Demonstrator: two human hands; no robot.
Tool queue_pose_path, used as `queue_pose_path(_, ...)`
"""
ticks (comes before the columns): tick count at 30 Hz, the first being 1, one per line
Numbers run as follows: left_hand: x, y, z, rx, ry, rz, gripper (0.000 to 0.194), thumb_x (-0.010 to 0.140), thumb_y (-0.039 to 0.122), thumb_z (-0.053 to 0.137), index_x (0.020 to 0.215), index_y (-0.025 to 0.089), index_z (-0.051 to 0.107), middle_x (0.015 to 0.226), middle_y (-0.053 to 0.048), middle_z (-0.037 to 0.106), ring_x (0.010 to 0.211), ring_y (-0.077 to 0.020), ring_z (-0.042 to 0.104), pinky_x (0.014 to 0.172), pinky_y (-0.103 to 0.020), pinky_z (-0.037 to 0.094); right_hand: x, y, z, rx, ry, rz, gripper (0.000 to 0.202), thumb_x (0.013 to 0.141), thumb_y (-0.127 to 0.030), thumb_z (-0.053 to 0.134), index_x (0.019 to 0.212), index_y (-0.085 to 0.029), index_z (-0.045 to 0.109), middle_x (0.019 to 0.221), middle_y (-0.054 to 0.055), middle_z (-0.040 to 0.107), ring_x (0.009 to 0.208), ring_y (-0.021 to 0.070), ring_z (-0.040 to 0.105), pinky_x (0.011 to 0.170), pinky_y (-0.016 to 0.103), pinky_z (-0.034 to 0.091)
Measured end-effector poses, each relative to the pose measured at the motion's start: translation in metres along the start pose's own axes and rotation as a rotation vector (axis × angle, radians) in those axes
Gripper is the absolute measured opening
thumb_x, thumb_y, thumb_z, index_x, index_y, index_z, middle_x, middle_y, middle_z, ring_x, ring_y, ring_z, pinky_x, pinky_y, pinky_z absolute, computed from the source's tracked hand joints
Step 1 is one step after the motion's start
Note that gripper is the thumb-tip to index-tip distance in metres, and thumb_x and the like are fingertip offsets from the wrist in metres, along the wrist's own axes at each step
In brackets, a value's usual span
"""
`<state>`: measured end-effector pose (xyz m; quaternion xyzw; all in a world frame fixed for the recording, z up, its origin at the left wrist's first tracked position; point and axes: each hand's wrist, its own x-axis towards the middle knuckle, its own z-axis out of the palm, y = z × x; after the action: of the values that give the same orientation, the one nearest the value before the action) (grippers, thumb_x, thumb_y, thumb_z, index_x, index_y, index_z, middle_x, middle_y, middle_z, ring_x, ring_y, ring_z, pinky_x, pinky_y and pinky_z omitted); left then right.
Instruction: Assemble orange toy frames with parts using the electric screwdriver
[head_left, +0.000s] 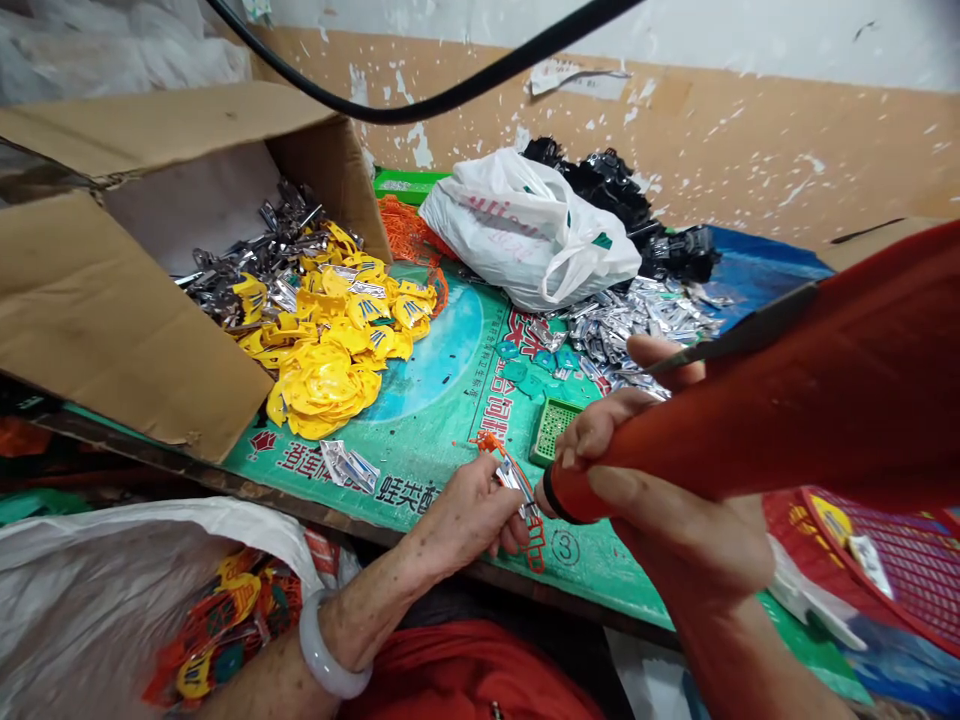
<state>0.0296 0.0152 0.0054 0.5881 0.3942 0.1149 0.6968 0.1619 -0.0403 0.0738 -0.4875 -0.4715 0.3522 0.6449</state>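
My left hand [472, 505] is closed around a small orange and silver plastic part [513, 476], low over the green printed sheet. My right hand [686, 525] wraps the front of a red power screwdriver [757, 415] with a grey lever along its side. The tool's black-ringed nose points at the part and hides some of it; contact cannot be made out. Just behind the hands stands a small green tray [553, 430] with a grid of holes. Several silver pieces [349, 467] lie left of my left hand.
A tipped cardboard box [112, 330] spills yellow parts [330, 370] and dark pieces. Behind lie a white bag [525, 235], silver pieces [637, 320] and black parts [675, 250]. A red basket [915, 570] stands right, an open sack [112, 560] left. A black cable [435, 105] crosses above.
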Motion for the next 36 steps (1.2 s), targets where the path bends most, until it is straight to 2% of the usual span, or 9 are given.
queue_pose_path(6, 0.001, -0.003, 0.002, -0.022, 0.012, -0.005, 0.010, 0.073, 0.025, 0.043, 0.079, 0.018, 0.047, 0.053, 0.001, 0.061, 0.042, -0.0117, 0.055, 0.038, -0.019, 0.037, 0.001, -0.002, 0.004, -0.038, 0.032, -0.006, 0.018, 0.064, -0.023, 0.070, 0.079, -0.025, 0.060, 0.063, -0.001, 0.056, 0.062, 0.0189, 0.057, 0.063, 0.039, 0.052)
queue_pose_path(10, 0.002, -0.004, 0.005, -0.062, 0.034, -0.004, 0.009, 0.073, 0.028, 0.045, 0.074, 0.019, 0.046, 0.049, 0.003, 0.057, 0.039, -0.0106, 0.051, 0.037, -0.019, 0.034, 0.002, -0.001, 0.006, -0.060, -0.005, -0.035, 0.014, 0.063, -0.016, 0.067, 0.069, -0.025, 0.058, 0.062, -0.002, 0.057, 0.063, 0.0194, 0.058, 0.063, 0.039, 0.052)
queue_pose_path(14, 0.002, -0.006, 0.007, -0.096, 0.056, -0.022, 0.009, 0.071, 0.029, 0.045, 0.068, 0.021, 0.044, 0.045, 0.005, 0.053, 0.038, -0.0112, 0.049, 0.037, -0.020, 0.031, 0.002, 0.002, 0.007, -0.091, -0.070, -0.053, 0.019, 0.063, -0.012, 0.065, 0.058, -0.024, 0.051, 0.063, -0.002, 0.059, 0.061, 0.0181, 0.058, 0.064, 0.039, 0.051)
queue_pose_path(17, 0.003, -0.009, 0.008, -0.127, 0.065, -0.026, 0.007, 0.070, 0.028, 0.046, 0.068, 0.021, 0.044, 0.046, 0.004, 0.054, 0.038, -0.0110, 0.048, 0.037, -0.020, 0.030, 0.003, 0.003, 0.008, -0.069, -0.057, -0.058, 0.017, 0.061, -0.013, 0.066, 0.065, -0.025, 0.054, 0.064, -0.002, 0.059, 0.059, 0.0185, 0.058, 0.062, 0.039, 0.051)
queue_pose_path(21, 0.004, -0.013, 0.008, -0.175, 0.085, -0.018, 0.005, 0.067, 0.025, 0.046, 0.068, 0.021, 0.044, 0.046, 0.005, 0.054, 0.036, -0.0100, 0.046, 0.036, -0.019, 0.029, 0.003, 0.005, 0.008, -0.082, -0.048, -0.099, 0.027, 0.060, -0.010, 0.063, 0.078, -0.028, 0.056, 0.064, -0.004, 0.060, 0.059, 0.0189, 0.058, 0.063, 0.040, 0.050)
queue_pose_path(29, 0.001, -0.013, 0.007, -0.243, 0.043, 0.022, 0.004, 0.069, 0.023, 0.047, 0.069, 0.019, 0.046, 0.046, 0.006, 0.052, 0.036, -0.0067, 0.042, 0.035, -0.017, 0.025, 0.005, 0.003, 0.004, -0.179, -0.122, -0.117, 0.030, 0.058, -0.011, 0.069, 0.081, -0.028, 0.059, 0.064, -0.006, 0.063, 0.061, 0.0188, 0.060, 0.089, 0.049, 0.045)
queue_pose_path(32, -0.003, -0.011, 0.003, -0.208, 0.036, 0.043, 0.005, 0.072, 0.023, 0.048, 0.075, 0.018, 0.048, 0.049, 0.005, 0.056, 0.038, -0.0080, 0.047, 0.036, -0.017, 0.031, 0.002, -0.001, 0.004, -0.099, -0.102, -0.125, 0.047, 0.061, -0.010, 0.069, 0.101, -0.033, 0.056, 0.066, -0.006, 0.062, 0.061, 0.0192, 0.061, 0.080, 0.047, 0.050)
queue_pose_path(34, -0.007, -0.008, -0.001, -0.167, 0.022, 0.037, 0.011, 0.076, 0.027, 0.050, 0.083, 0.018, 0.049, 0.055, 0.002, 0.061, 0.043, -0.0101, 0.054, 0.039, -0.017, 0.037, 0.000, -0.006, 0.003, 0.029, -0.036, -0.111, 0.058, 0.064, -0.011, 0.069, 0.114, -0.035, 0.052, 0.067, -0.005, 0.061, 0.061, 0.0193, 0.060, 0.068, 0.043, 0.052)
queue_pose_path(36, -0.011, -0.004, -0.005, -0.159, -0.029, 0.010, 0.017, 0.078, 0.031, 0.053, 0.088, 0.017, 0.051, 0.063, -0.001, 0.066, 0.051, -0.0120, 0.060, 0.043, -0.018, 0.043, 0.001, -0.013, -0.001, 0.147, 0.055, -0.089, 0.060, 0.064, -0.014, 0.071, 0.117, -0.035, 0.052, 0.069, -0.004, 0.061, 0.060, 0.0191, 0.059, 0.056, 0.038, 0.052)
